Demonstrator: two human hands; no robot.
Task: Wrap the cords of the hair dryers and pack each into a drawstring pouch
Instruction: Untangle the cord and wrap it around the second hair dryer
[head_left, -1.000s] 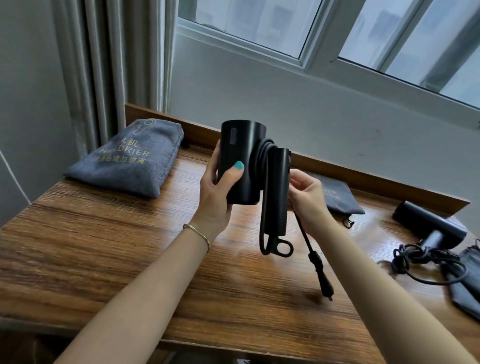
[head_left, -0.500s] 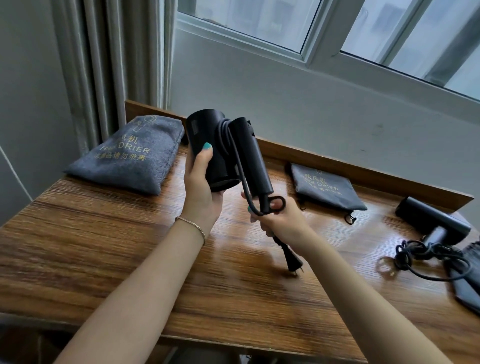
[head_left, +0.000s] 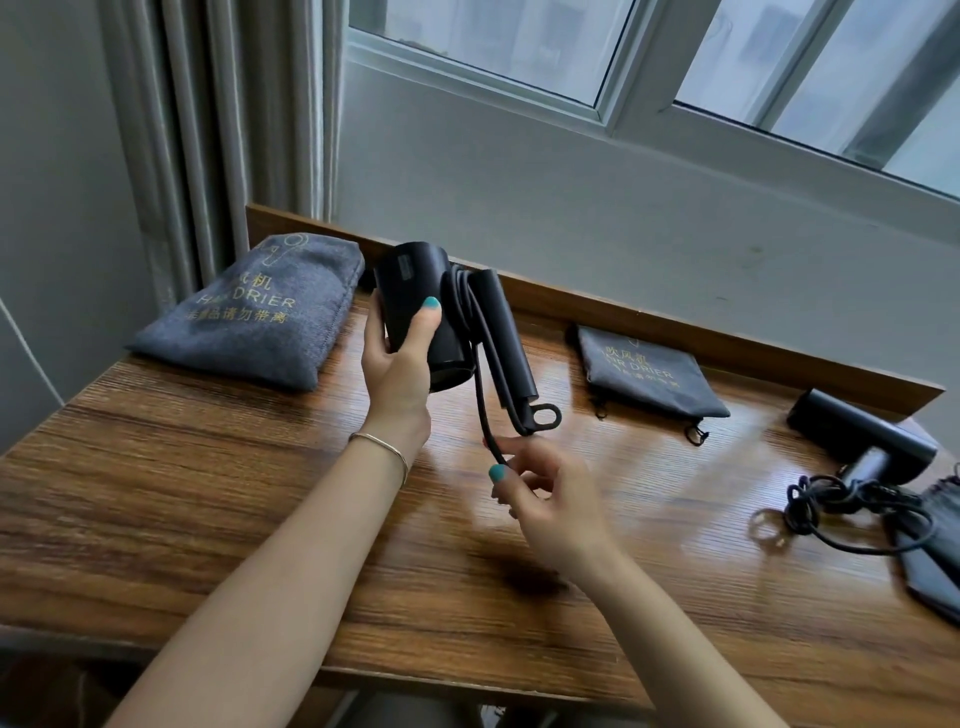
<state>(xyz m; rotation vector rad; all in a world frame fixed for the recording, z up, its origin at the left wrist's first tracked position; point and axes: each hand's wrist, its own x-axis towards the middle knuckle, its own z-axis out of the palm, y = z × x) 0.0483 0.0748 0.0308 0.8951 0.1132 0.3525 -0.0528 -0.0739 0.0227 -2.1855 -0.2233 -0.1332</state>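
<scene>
My left hand grips the barrel of a black hair dryer, held above the wooden table with its folded handle slanting down to the right. Its cord is looped around the neck and runs down into my right hand, which pinches the cord's end below the handle; the plug is hidden in that hand. A flat grey drawstring pouch lies behind to the right. A second black hair dryer with a tangled cord lies at the right edge.
A filled grey pouch printed "HAIR DRIER" rests at the back left. Another dark pouch lies partly out of view at the far right. A raised wooden lip runs along the table's back, under a wall and window; curtains hang at left.
The dryer has tilted and moved left from upright. My right hand has dropped from the handle down to the cord's end, and the dangling plug is now hidden in it.
</scene>
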